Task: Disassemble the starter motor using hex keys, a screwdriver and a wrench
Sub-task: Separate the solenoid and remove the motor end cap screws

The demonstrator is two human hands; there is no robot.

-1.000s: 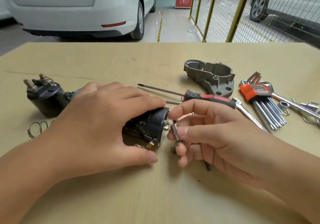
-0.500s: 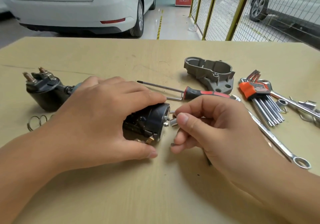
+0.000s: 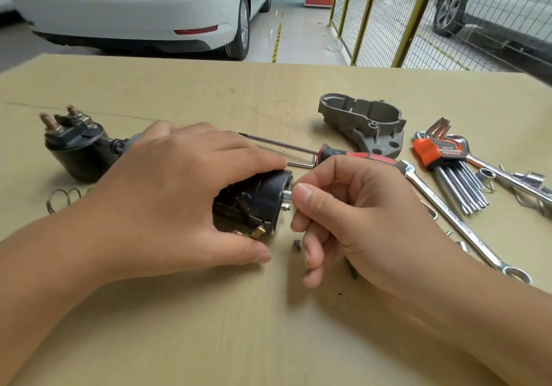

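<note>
1. Far to the left of the grip, small wire spring rings [image 3: 64, 197] lie on the wooden table [image 3: 268, 326].
2. Behind them, also left of the grip, the black solenoid [image 3: 76, 149] lies on its side with two copper terminals pointing up and to the left.
3. The left hand [image 3: 182, 197] covers the black motor body [image 3: 254, 206] from above. Its fingers are curled over the top and the thumb rests on the table at the near side, so the hand clamps the body and holds it down.
4. The end face of the motor body points to the right, and a short silver stud [image 3: 287, 198] stands out from it.
5. The right hand [image 3: 352, 215] meets this end face. Its thumb and forefinger are closed together on the silver stud; the other fingers are curled below.
6. Just under the grip, a small dark screw [image 3: 296, 244] lies on the table.
7. Behind the grip lies a screwdriver [image 3: 355, 156] with a red and black handle, and a bent hex key [image 3: 301, 163] touches it.
8. Farther behind and to the right stands the grey cast housing [image 3: 364, 125].
9. Right of the grip, a long combination wrench [image 3: 460, 224] lies diagonally.
10. Farthest right is a hex key set [image 3: 448, 164] in an orange holder, with more shiny wrenches [image 3: 525, 182] beside it.
</note>
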